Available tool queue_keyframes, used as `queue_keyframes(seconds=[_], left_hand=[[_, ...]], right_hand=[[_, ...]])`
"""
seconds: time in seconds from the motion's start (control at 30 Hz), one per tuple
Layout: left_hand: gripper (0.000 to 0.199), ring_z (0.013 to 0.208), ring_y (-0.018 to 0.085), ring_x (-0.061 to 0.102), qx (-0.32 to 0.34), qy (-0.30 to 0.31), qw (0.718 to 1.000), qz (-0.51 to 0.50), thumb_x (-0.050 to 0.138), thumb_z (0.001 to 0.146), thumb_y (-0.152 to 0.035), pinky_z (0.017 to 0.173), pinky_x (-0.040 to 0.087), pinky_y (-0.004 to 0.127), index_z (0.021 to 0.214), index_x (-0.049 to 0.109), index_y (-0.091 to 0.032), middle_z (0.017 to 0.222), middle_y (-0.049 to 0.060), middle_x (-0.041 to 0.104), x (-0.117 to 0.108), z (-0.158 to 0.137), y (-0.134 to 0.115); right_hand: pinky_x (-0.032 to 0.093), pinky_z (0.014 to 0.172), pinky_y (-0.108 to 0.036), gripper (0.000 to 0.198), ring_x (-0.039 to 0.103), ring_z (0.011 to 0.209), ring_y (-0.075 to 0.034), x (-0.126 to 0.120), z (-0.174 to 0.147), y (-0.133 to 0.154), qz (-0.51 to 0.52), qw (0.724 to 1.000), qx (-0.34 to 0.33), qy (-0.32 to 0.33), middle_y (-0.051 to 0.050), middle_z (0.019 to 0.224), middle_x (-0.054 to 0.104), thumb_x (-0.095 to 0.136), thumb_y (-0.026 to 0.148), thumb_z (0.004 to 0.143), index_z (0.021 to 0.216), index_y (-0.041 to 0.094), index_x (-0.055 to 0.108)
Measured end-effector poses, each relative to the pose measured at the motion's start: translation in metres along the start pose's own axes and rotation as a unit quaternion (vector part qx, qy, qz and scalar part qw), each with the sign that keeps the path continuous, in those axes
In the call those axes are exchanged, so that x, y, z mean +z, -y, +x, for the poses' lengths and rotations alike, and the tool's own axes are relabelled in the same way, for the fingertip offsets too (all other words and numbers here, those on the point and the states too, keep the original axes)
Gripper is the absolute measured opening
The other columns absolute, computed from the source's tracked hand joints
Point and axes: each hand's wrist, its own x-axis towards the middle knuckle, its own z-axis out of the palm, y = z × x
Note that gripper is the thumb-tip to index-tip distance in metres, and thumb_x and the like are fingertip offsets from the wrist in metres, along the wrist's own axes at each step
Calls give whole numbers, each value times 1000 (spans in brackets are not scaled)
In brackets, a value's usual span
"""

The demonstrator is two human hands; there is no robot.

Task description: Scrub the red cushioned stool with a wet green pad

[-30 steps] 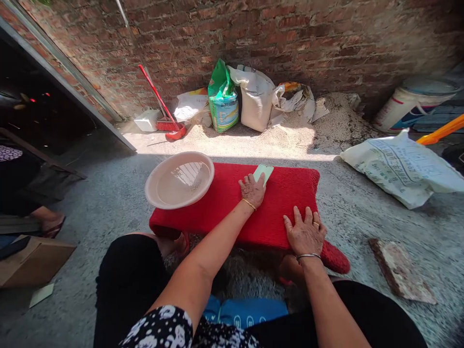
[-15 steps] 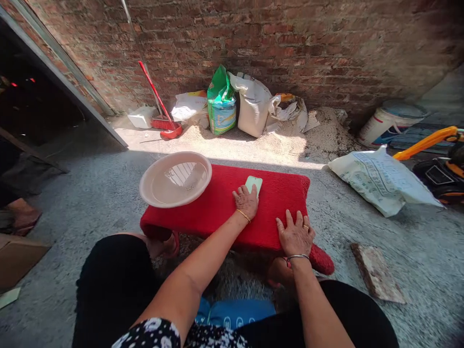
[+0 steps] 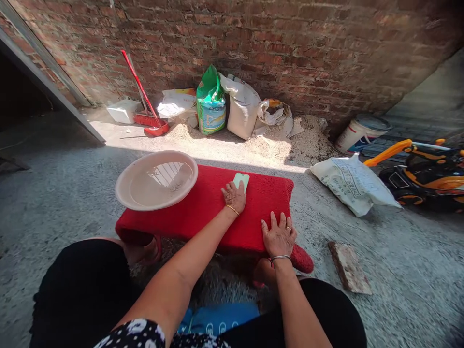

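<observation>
Partly under left grip point(image 3: 235, 195), pale green slab point(image 3: 239, 179), seemingly flat

Surfaces before me: cloth, plastic, metal, masonry.
Bench cover point(image 3: 203, 222): red cloth, matt, shaggy nap. Basin point(image 3: 122, 186): pinkish plastic, smooth. Pale-green slab point(image 3: 240, 180): smooth face, material unclear to me. My left bangle point(image 3: 232, 210): gold-toned metal; my right bangle point(image 3: 281, 257): silvery metal, both shiny. Floor point(image 3: 61, 193): rough matt concrete. Wall point(image 3: 163, 53): coarse brick.
</observation>
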Motion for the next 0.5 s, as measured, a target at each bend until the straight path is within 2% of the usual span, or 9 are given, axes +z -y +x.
queue_keyframes(seconds=[0.1, 0.17, 0.23, 0.37, 0.4, 0.5], left_hand=[[49, 117, 30, 43, 111, 12, 994, -4, 44, 89, -38, 95, 32, 48, 137, 43, -32, 131, 15, 47, 6, -12, -21], [47, 116, 28, 44, 149, 17, 989, -14, 45, 88, -41, 95, 33, 46, 135, 44, -37, 131, 11, 48, 8, -15, -30], [47, 115, 29, 44, 144, 9, 989, -21, 43, 89, -41, 94, 33, 47, 136, 43, -37, 130, 13, 48, 7, -9, -32], [48, 113, 34, 45, 28, -24, 999, -28, 38, 91, -38, 90, 34, 50, 138, 43, -27, 125, 20, 49, 5, 14, -31], [49, 112, 35, 45, 17, -21, 999, -30, 37, 91, -37, 89, 34, 52, 138, 43, -23, 124, 21, 49, 5, 17, -33], [49, 112, 35, 44, 67, 2, 997, -35, 37, 91, -36, 89, 33, 53, 137, 44, -19, 124, 23, 48, 8, 12, -49]], right_hand=[[27, 101, -48, 54, 35, 132, -34, 0, 0, 0, 0, 1000, 0, -1, -16, 143, 42, 36, 50, 92, 136, 22, 50], [27, 101, -48, 53, 35, 132, -34, 0, 0, -1, 2, 1000, 1, 0, -15, 144, 42, 36, 49, 92, 136, 22, 50], [27, 101, -48, 53, 35, 132, -34, -1, 1, -1, 4, 1000, 3, 5, -15, 144, 42, 36, 49, 93, 136, 22, 50], [27, 101, -48, 54, 34, 132, -35, -1, 2, -1, 9, 1000, 4, 12, -15, 144, 42, 35, 51, 93, 137, 23, 49], [26, 101, -48, 54, 34, 132, -35, 0, 2, -1, 10, 1000, 5, 13, -15, 144, 42, 35, 51, 92, 137, 24, 49], [24, 102, -48, 55, 33, 133, -34, 1, 2, -1, 12, 1000, 12, 19, -15, 146, 40, 36, 51, 92, 138, 24, 48]])
